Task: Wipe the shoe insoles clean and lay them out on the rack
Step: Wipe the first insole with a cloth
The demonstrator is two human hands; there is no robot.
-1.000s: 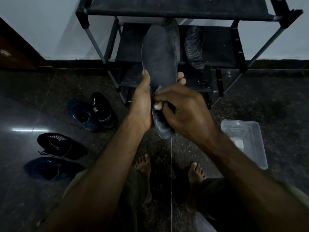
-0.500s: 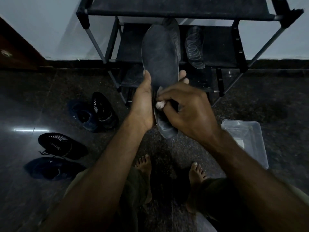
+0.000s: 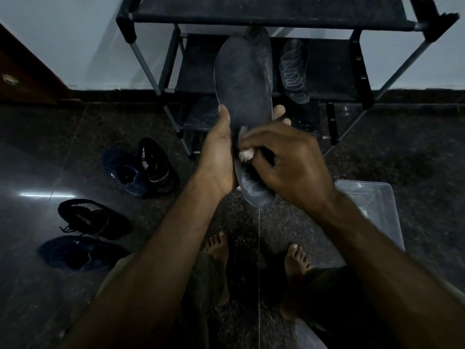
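A dark insole (image 3: 242, 81) is held upright in the middle of the view, in front of a black shoe rack (image 3: 274, 11). The left hand (image 3: 217, 157) grips it at the waist, thumb on the near face and fingertips showing past its right edge. The right hand (image 3: 289, 162) is curled around a small crumpled pale cloth (image 3: 246, 154) and presses it against the insole's face, just beside the left thumb. The two hands touch each other around the insole. The insole's heel end hangs below both hands, streaked with light smears.

Behind it, on the rack's middle shelf, a second insole (image 3: 264, 49) is mostly hidden, with only its right edge and tip showing. To its right lies a third insole (image 3: 294, 69) marked with a pale looping pattern, its heel jutting past the shelf's front edge.

On the dark speckled floor (image 3: 402, 152) to the left sit four shoes: a navy shoe (image 3: 125, 175) beside a black shoe with white stripes (image 3: 157, 165), and nearer, another black shoe (image 3: 93, 217) beside another navy shoe (image 3: 80, 253). To the right, a clear plastic tub (image 3: 377, 202) stands on the floor, partly behind the right forearm. The person's bare feet (image 3: 219, 248) show below the arms.
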